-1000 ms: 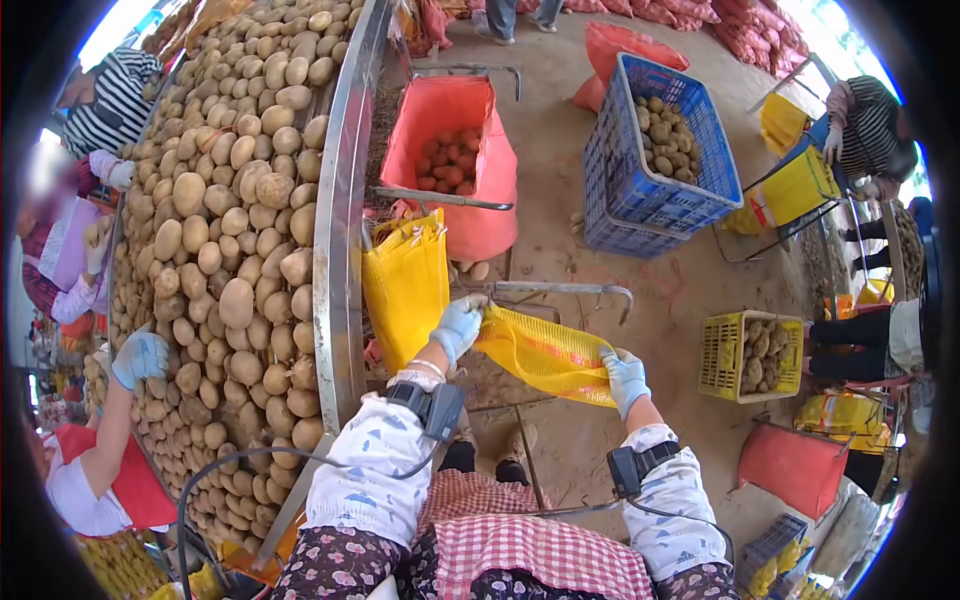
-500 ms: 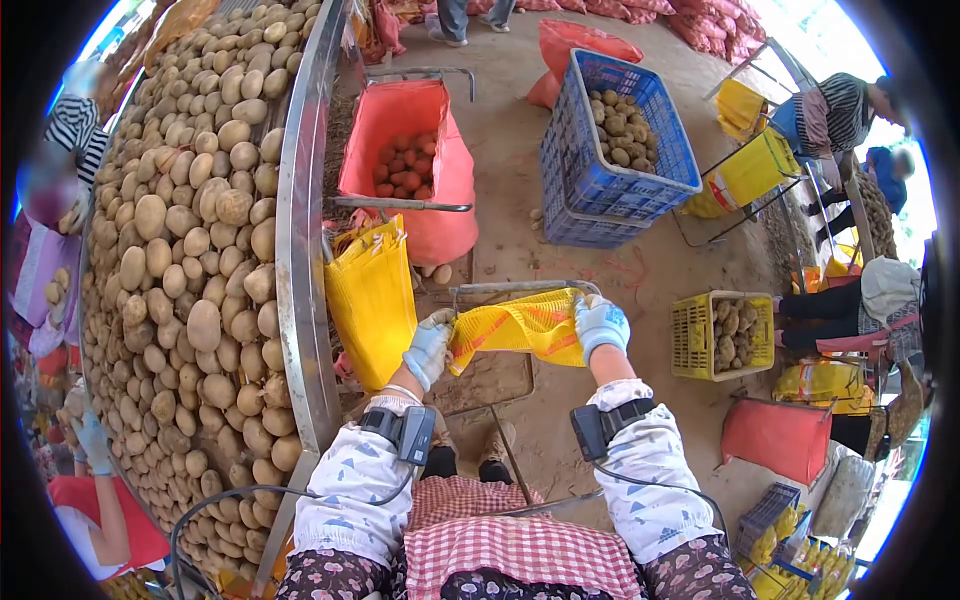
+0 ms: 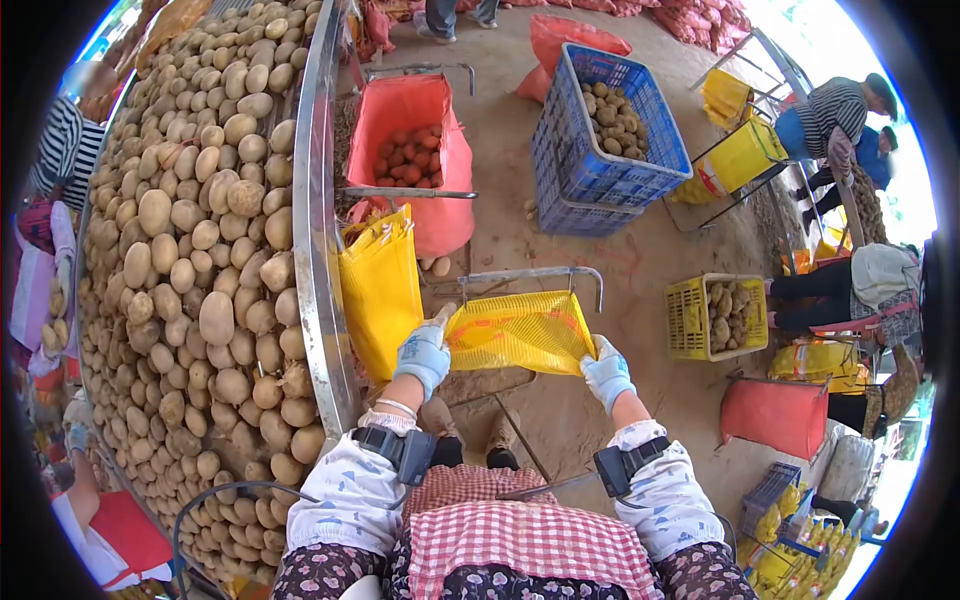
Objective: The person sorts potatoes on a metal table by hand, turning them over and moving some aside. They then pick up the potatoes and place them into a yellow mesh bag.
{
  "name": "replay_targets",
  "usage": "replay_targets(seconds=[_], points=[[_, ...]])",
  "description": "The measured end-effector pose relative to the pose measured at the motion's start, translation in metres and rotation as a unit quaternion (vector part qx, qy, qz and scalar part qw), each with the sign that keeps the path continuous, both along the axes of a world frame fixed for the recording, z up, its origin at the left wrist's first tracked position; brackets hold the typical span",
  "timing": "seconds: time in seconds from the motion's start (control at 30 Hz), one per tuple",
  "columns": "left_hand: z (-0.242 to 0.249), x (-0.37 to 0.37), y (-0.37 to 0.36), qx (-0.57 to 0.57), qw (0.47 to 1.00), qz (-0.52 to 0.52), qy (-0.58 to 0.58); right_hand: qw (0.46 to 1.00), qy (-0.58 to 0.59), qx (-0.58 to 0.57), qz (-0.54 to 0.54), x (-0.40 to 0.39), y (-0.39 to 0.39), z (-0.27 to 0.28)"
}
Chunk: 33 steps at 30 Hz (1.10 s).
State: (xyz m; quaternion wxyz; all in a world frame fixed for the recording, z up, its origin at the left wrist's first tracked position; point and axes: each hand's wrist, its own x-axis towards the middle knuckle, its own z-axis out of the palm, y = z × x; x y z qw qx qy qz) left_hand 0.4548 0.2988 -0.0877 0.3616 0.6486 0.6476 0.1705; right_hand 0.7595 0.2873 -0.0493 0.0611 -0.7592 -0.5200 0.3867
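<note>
A yellow mesh bag (image 3: 520, 330) is spread between my two gloved hands, its far edge up against the bar of a metal bag stand (image 3: 510, 275). At the bag's left side, my left hand (image 3: 424, 358) is closed on the mesh. My right hand (image 3: 607, 372) pinches its near right corner. Just left of my left hand hangs a stack of yellow bags (image 3: 380, 290) beside the sorting table. My shoes and the lower part of the stand show below the bag.
A metal-edged table (image 3: 318, 220) heaped with potatoes (image 3: 215, 318) runs along my left. Ahead stand a red bag (image 3: 455, 150) of potatoes and stacked blue crates (image 3: 610, 190). A yellow crate (image 3: 688, 320) of potatoes sits to the right, with people (image 3: 835, 115) working beyond.
The bag has been pulled wider and flatter along the stand's bar. My right hand has come down toward me to its near corner; my left hand stays at the left side.
</note>
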Motion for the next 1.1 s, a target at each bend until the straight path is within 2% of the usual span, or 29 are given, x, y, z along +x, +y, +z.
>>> replay_targets(seconds=[0.03, 0.07, 0.1, 0.13, 0.17, 0.2, 0.23, 0.27, 0.3, 0.33, 0.37, 0.43, 0.47, 0.6, 0.63, 0.7, 0.77, 0.8, 0.83, 0.9, 0.93, 1.0, 1.03, 1.1], points=[[0.021, 0.001, -0.003, -0.025, 0.986, -0.026, 0.162, 1.000, 0.003, -0.001, -0.001, -0.001, -0.005, 0.004], [0.025, 0.002, -0.009, 0.008, 0.991, 0.008, 0.135, 1.000, 0.004, 0.000, -0.002, 0.000, -0.011, -0.003], [0.025, 0.004, -0.015, 0.009, 0.991, 0.008, 0.135, 0.996, 0.085, 0.039, -0.011, 0.003, -0.017, -0.017], [0.022, 0.005, -0.021, 0.183, 0.959, -0.048, 0.213, 0.983, 0.166, 0.078, -0.020, 0.002, -0.021, -0.023], [0.017, 0.007, -0.026, 0.351, 0.887, -0.101, 0.282, 0.982, 0.168, 0.080, -0.021, -0.005, -0.024, -0.016], [0.006, 0.010, -0.030, 0.374, 0.873, -0.157, 0.270, 0.985, 0.087, 0.146, 0.011, -0.012, -0.025, -0.009], [0.022, 0.017, -0.033, 0.377, 0.871, -0.154, 0.275, 0.976, 0.006, 0.212, 0.044, -0.019, -0.025, 0.001], [0.050, 0.026, -0.038, 0.198, 0.861, -0.316, 0.347, 0.975, 0.010, 0.216, 0.049, -0.023, -0.025, 0.013], [0.067, 0.032, -0.043, 0.003, 0.798, -0.454, 0.395, 0.933, -0.122, 0.296, 0.162, -0.025, -0.024, 0.027], [0.069, 0.032, -0.051, -0.029, 0.823, -0.457, 0.337, 0.855, -0.248, 0.368, 0.267, -0.026, -0.023, 0.035], [0.071, 0.031, -0.062, -0.029, 0.825, -0.450, 0.342, 0.853, -0.243, 0.375, 0.271, -0.024, -0.019, 0.039], [0.079, 0.032, -0.087, 0.053, 0.905, -0.338, 0.252, 0.845, -0.178, 0.193, 0.466, -0.017, -0.017, 0.043], [0.085, 0.037, -0.093, 0.011, 0.908, -0.340, 0.244, 0.842, -0.155, 0.206, 0.473, -0.017, -0.020, 0.041], [0.093, 0.065, -0.132, 0.054, 0.922, -0.296, 0.245, 0.792, -0.127, 0.249, 0.542, -0.013, -0.030, 0.056], [0.105, 0.076, -0.139, 0.026, 0.915, -0.322, 0.243, 0.783, -0.134, 0.246, 0.556, -0.006, -0.032, 0.051], [0.100, 0.091, -0.155, 0.041, 0.917, -0.325, 0.226, 0.764, -0.142, 0.252, 0.577, 0.004, -0.036, 0.048], [0.091, 0.101, -0.164, 0.064, 0.909, -0.327, 0.248, 0.734, -0.165, 0.234, 0.616, 0.006, -0.033, 0.051], [0.085, 0.104, -0.171, 0.077, 0.899, -0.344, 0.260, 0.739, -0.184, 0.181, 0.623, 0.005, -0.031, 0.053], [0.080, 0.106, -0.179, 0.078, 0.900, -0.338, 0.265, 0.735, -0.182, 0.186, 0.626, 0.002, -0.033, 0.061], [0.068, 0.110, -0.186, 0.124, 0.896, -0.314, 0.288, 0.722, -0.178, 0.126, 0.656, 0.001, -0.037, 0.079], [0.066, 0.110, -0.185, 0.123, 0.897, -0.311, 0.287, 0.720, -0.179, 0.126, 0.659, 0.004, -0.041, 0.085], [0.068, 0.105, -0.177, 0.101, 0.925, -0.234, 0.281, 0.692, -0.175, 0.134, 0.688, 0.014, -0.052, 0.091], [0.072, 0.103, -0.171, 0.071, 0.932, -0.212, 0.286, 0.695, -0.173, 0.126, 0.687, 0.019, -0.055, 0.089], [0.056, 0.105, -0.168, 0.095, 0.922, -0.212, 0.310, 0.670, -0.184, 0.123, 0.709, 0.030, -0.063, 0.080]])
